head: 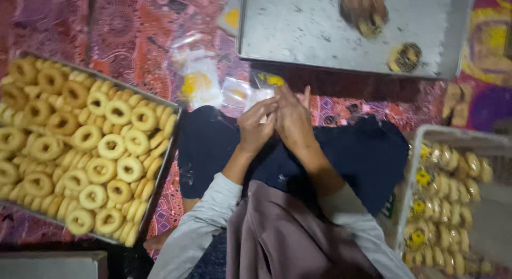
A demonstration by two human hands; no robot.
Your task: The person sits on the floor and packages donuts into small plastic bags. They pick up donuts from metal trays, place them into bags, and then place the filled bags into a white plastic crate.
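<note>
A person's left hand (256, 127) and right hand (292, 119) pinch together on a small clear plastic packet (260, 97), likely light, thin and slippery, best held at its edges.

Both hands (274, 124) pinch clear packet (260, 97) over lap

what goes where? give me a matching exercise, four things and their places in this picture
1 tray of golden ring-shaped cookies
2 flat grey metal tray
3 white crate of bagged cookies
4 small clear plastic bag

a at the top
b between both hands
c on the left
d on the right

Pairs: 1-c, 2-a, 3-d, 4-b
</note>
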